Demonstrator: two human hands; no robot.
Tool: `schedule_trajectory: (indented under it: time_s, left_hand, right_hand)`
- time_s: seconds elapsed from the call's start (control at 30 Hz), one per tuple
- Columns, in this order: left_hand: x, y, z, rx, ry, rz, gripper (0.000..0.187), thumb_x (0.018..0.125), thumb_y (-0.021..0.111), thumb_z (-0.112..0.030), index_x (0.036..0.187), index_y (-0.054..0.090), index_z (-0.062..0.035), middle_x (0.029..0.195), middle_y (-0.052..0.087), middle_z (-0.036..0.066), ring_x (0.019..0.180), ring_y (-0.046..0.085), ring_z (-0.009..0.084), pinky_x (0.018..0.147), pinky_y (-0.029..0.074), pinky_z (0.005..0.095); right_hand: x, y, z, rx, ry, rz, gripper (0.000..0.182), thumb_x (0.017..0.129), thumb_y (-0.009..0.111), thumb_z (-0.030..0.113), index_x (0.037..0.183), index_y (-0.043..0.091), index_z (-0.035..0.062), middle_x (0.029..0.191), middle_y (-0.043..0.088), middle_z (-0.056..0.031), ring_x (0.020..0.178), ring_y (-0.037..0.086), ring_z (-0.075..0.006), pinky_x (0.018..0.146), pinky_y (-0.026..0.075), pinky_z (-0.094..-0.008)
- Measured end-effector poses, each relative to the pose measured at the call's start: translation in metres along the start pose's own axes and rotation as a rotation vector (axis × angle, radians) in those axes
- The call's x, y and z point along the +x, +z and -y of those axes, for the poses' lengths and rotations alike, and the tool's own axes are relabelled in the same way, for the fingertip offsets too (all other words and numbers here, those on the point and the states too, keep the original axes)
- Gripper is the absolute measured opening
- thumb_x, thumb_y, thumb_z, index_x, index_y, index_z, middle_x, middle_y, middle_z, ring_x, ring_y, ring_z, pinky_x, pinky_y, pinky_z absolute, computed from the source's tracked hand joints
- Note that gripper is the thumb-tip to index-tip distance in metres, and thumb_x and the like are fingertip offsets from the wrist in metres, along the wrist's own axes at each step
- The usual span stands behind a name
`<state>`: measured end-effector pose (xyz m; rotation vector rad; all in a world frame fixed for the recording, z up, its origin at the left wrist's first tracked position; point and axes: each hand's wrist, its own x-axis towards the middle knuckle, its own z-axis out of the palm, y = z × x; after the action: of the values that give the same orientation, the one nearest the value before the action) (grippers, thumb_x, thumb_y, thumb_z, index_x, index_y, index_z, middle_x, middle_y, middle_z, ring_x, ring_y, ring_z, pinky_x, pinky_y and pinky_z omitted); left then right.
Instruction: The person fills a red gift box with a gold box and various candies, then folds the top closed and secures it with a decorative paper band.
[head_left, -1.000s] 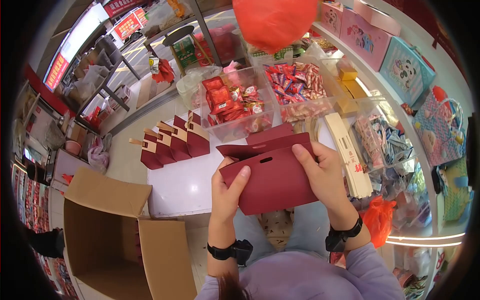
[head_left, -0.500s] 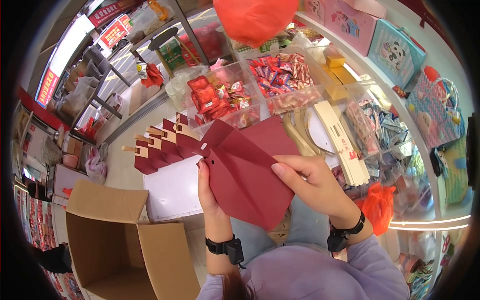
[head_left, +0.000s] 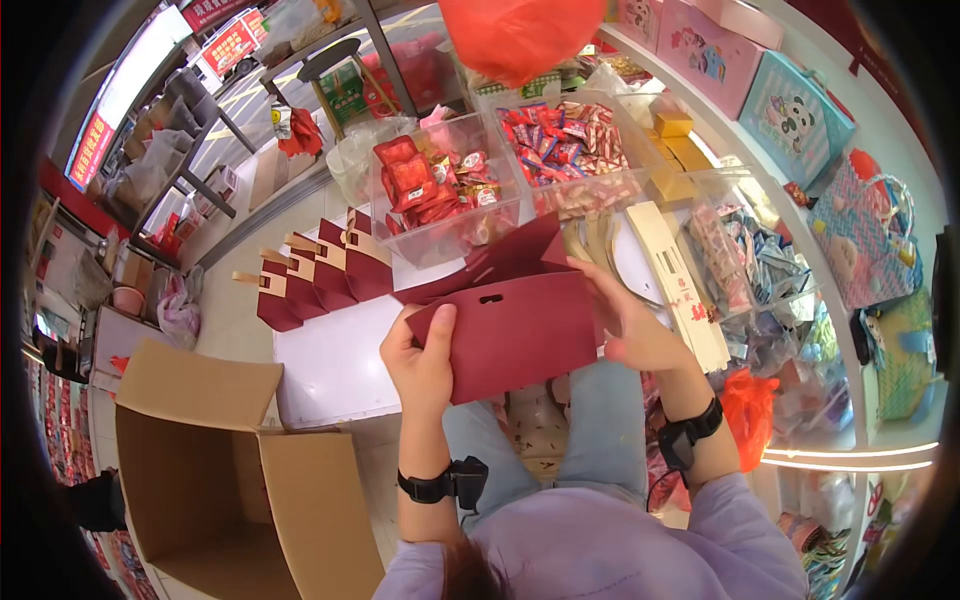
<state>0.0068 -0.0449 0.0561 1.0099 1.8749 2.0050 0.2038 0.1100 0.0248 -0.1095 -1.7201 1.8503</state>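
A maroon folding gift box [head_left: 522, 340] is held over my lap, its front panel facing me with a small slot near the top. Its upper flaps stand apart and tilt upward at the back. My left hand [head_left: 418, 358] grips the left end, thumb pressed on the front panel and the other fingers behind. At the right end, my right hand [head_left: 640, 325] holds the side edge, its fingertips at the upper corner and its thumb lower, slightly blurred. Several finished maroon boxes [head_left: 318, 272] with beige handle strips stand in a row on the white tabletop [head_left: 335, 365].
Clear bins of red-wrapped snacks [head_left: 425, 190] and small candy packets [head_left: 565, 145] stand behind. Flat beige printed strips [head_left: 680, 290] lie at the right. An open cardboard carton [head_left: 215, 480] sits at the lower left. A red plastic bag [head_left: 520, 35] hangs overhead.
The maroon box has turned from a flattish, slanted sheet into a wider shape with its front panel toward me and flaps spread. My right hand has moved from its front face to its right edge.
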Motion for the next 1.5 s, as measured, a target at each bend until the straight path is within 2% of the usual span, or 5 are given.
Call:
schedule_trajectory:
  time_s: [0.3, 0.47, 0.67, 0.8, 1.5]
  left_hand:
    - [0.005, 0.047, 0.059, -0.282, -0.353, 0.048, 0.024, 0.094, 0.070, -0.024, 0.096, 0.068, 0.0007, 0.084, 0.067, 0.003, 0.077, 0.057, 0.0086, 0.070, 0.047, 0.0239]
    - [-0.005, 0.045, 0.071, -0.331, -0.230, 0.276, 0.078, 0.077, 0.083, -0.009, 0.140, 0.037, -0.0033, 0.128, 0.054, 0.016, 0.118, 0.057, 0.0229, 0.096, 0.051, 0.0345]
    - [-0.004, 0.032, 0.095, -0.053, -0.248, 0.454, 0.094, 0.064, 0.093, -0.014, 0.140, 0.039, -0.0023, 0.126, 0.057, 0.014, 0.118, 0.057, 0.0239, 0.100, 0.048, 0.0359]
    - [-0.019, 0.031, 0.119, 0.157, -0.010, 0.423, 0.096, 0.056, 0.097, -0.024, 0.135, 0.046, -0.0053, 0.127, 0.059, 0.013, 0.115, 0.059, 0.0276, 0.100, 0.049, 0.0382]
    - [-0.021, 0.020, 0.121, 0.191, -0.207, 0.547, 0.077, 0.060, 0.096, -0.025, 0.119, 0.054, 0.0004, 0.114, 0.063, 0.015, 0.106, 0.062, 0.0237, 0.091, 0.051, 0.0353]
  right_hand:
    - [0.009, -0.011, -0.029, -0.145, 0.330, -0.215, 0.049, 0.096, 0.067, 0.029, 0.130, 0.050, -0.0014, 0.123, 0.059, -0.0102, 0.110, 0.058, -0.0158, 0.096, 0.047, -0.0305]
    - [0.007, -0.019, -0.052, -0.083, 0.382, -0.360, 0.047, 0.097, 0.065, 0.027, 0.131, 0.049, -0.0013, 0.122, 0.060, -0.0104, 0.108, 0.058, -0.0151, 0.094, 0.047, -0.0299]
    - [-0.010, -0.039, -0.088, -0.497, 0.052, -0.208, 0.073, 0.082, 0.082, 0.024, 0.139, 0.043, 0.0014, 0.121, 0.059, -0.0101, 0.112, 0.058, -0.0195, 0.097, 0.047, -0.0341]
    - [-0.017, -0.028, -0.066, -0.512, 0.251, -0.136, 0.095, 0.067, 0.092, 0.025, 0.142, 0.039, 0.0024, 0.121, 0.058, -0.0132, 0.116, 0.057, -0.0250, 0.099, 0.047, -0.0378]
    - [-0.026, -0.037, -0.087, -0.517, 0.327, -0.145, 0.086, 0.071, 0.090, 0.023, 0.139, 0.044, 0.0004, 0.126, 0.060, -0.0114, 0.116, 0.058, -0.0217, 0.100, 0.046, -0.0351]
